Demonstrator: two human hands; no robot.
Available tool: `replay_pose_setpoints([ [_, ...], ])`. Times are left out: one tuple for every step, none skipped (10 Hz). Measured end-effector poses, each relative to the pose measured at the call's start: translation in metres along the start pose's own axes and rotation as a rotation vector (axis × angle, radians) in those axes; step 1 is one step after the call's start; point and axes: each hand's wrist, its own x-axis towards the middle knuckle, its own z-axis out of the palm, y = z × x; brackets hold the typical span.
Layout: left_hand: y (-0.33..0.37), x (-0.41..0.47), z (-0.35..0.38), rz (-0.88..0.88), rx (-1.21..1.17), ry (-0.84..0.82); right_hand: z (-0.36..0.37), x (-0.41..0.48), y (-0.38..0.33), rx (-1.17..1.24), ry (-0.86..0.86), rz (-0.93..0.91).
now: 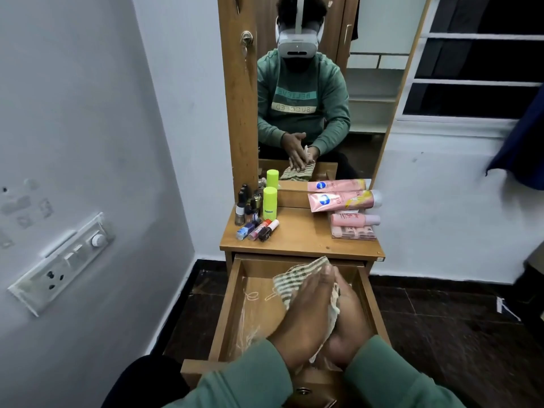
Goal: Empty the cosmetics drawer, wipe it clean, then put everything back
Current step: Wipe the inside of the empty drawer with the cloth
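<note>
The wooden drawer (pixel 232 307) is pulled out below the dresser top and lined with a clear plastic sheet (pixel 250 316). No cosmetics show inside it. Above the drawer's right half, a striped green-and-cream cloth (pixel 291 278) is sandwiched between both hands. My left hand (pixel 306 313) lies on top with fingers straight, pressing on the cloth. My right hand (pixel 351 322) is underneath, cupped around the cloth's lower part. The cosmetics stand on the dresser top (pixel 303 240): nail polish bottles (pixel 256 228), a neon yellow bottle (pixel 269 203), pink tubes (pixel 341 200), a pink bottle (pixel 353 220).
A mirror (pixel 323 83) behind the dresser reflects me and my hands. A clear box of false nails (pixel 353 232) lies at the top's right edge. A wall with a switch panel (pixel 64 260) is on the left. Dark floor surrounds the drawer; a window is at the upper right.
</note>
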Motion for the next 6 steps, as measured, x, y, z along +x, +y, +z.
replay_pose_setpoints([
  [-0.002, 0.022, -0.045, -0.114, 0.161, -0.51, -0.014, 0.017, -0.01, 0.018, 0.142, 0.029],
  [-0.001, 0.049, -0.089, 0.032, 0.347, -0.32, -0.024, 0.026, -0.026, -0.13, 0.39, -0.118],
  [-0.026, 0.079, -0.131, 0.394, 1.085, -0.138, -0.039, 0.039, -0.035, -0.332, 0.606, -0.267],
  [-0.042, 0.081, -0.148, 0.319, 1.328, -0.153, -0.048, 0.047, -0.031, -0.607, 0.802, -0.377],
  [-0.054, 0.075, -0.149, 0.288, 1.373, -0.227, -0.046, 0.053, -0.023, -0.851, 0.817, -0.418],
  [-0.057, 0.076, -0.151, 0.326, 1.361, -0.169, -0.046, 0.055, -0.018, -1.068, 0.758, -0.367],
])
